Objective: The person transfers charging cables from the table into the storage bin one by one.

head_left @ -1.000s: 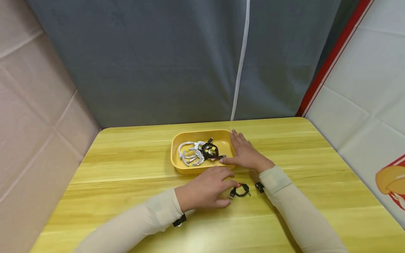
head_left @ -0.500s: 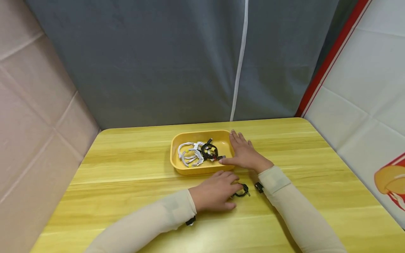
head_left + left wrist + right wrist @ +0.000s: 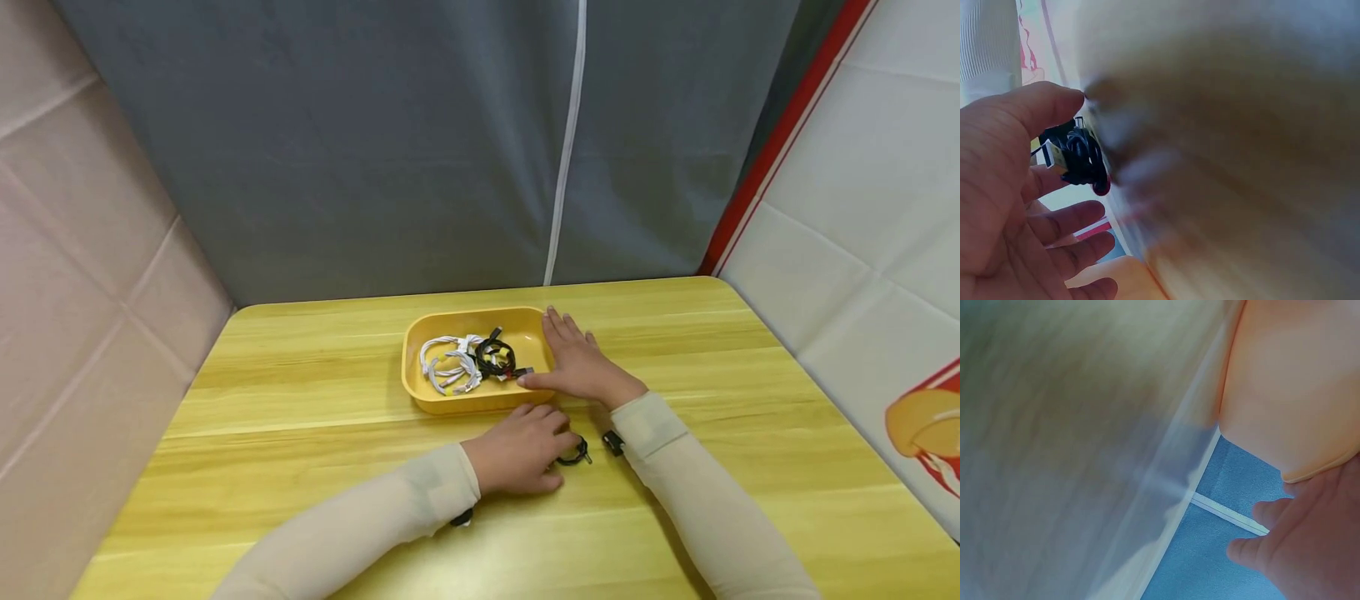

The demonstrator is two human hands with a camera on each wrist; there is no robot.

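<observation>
A small coiled black cable (image 3: pixel 576 454) with a red tie lies on the yellow wooden table (image 3: pixel 300 467), just in front of a yellow tray (image 3: pixel 480 402). My left hand (image 3: pixel 557 450) covers the coil's left part. In the left wrist view its thumb (image 3: pixel 1047 106) and curled fingers (image 3: pixel 1072 219) close round the cable (image 3: pixel 1079 159). My right hand (image 3: pixel 573 362) lies flat against the tray's right side, thumb on the rim, and shows beside the tray wall (image 3: pixel 1291 394) in the right wrist view. Inside the tray are coiled white cables (image 3: pixel 450 367) and a black one (image 3: pixel 497 357).
A grey curtain (image 3: pixel 420 150) with a white zip hangs behind the table's far edge. A padded beige wall stands at the left and a white panel with a red border at the right. Bare tabletop lies left of the tray and along the front.
My left hand slid right across the table and closed over the small black coil. The right hand and the tray stayed where they were.
</observation>
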